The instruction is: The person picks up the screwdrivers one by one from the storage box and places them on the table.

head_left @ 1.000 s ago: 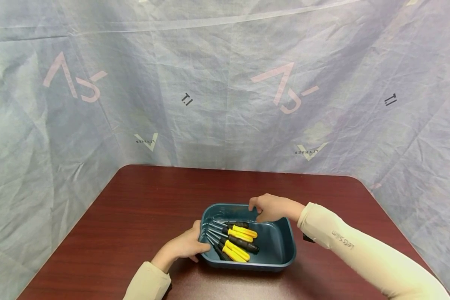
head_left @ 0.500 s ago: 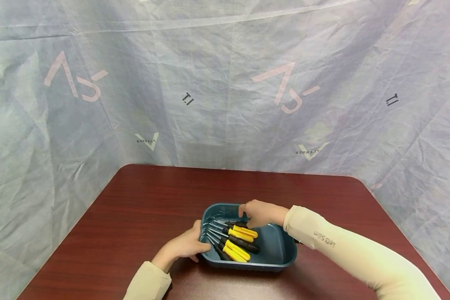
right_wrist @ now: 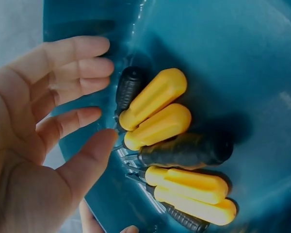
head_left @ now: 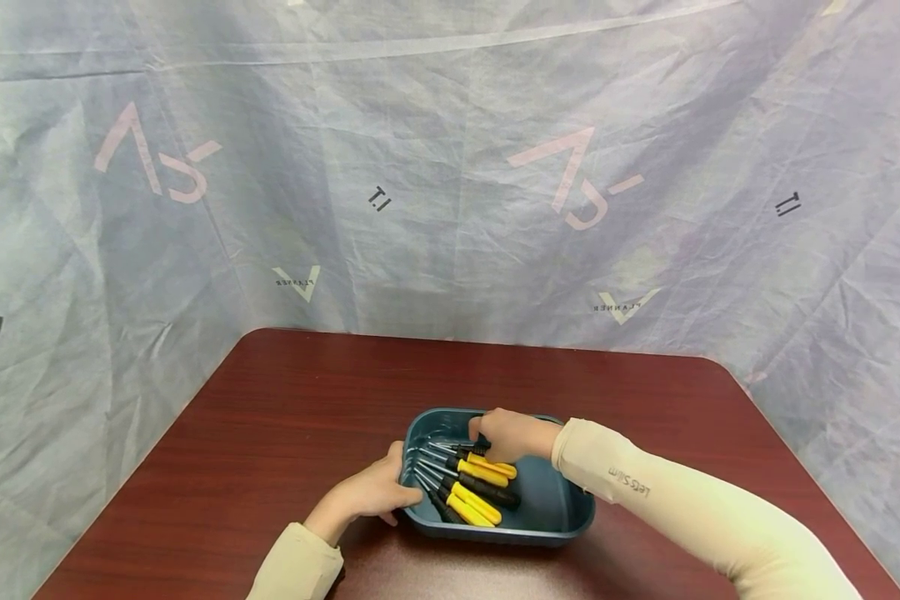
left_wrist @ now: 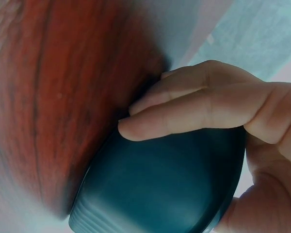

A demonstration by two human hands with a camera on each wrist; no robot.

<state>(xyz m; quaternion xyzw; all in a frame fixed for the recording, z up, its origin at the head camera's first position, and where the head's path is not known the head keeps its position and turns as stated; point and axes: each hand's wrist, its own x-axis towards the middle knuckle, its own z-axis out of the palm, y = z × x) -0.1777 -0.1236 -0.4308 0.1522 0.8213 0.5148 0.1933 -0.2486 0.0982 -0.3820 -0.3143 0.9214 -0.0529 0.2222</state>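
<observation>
A dark teal plastic tray (head_left: 546,487) holds several screwdrivers, fanned with tips toward its left end. In the right wrist view some have yellow handles (right_wrist: 157,128), one a thick black handle (right_wrist: 184,149), and a black ribbed handle (right_wrist: 130,87) lies at one side. My left hand (head_left: 378,487) grips the tray's left end, thumb at the rim and fingers (left_wrist: 184,115) along the outer wall. Over the far side of the screwdrivers hovers my right hand (head_left: 512,435), fingers slightly bent and apart from the thumb, nothing held. It hides part of the far handles in the head view.
The tray stands near the front of a reddish-brown wooden table (head_left: 307,400). A pale printed cloth (head_left: 450,250) hangs behind the table and along its sides. Beige sleeves (head_left: 645,492) cover both forearms.
My right hand has moved left and slightly down, from over the tray's far rim to over the far screwdriver handles. The left hand, tray and screwdrivers stay as they were.
</observation>
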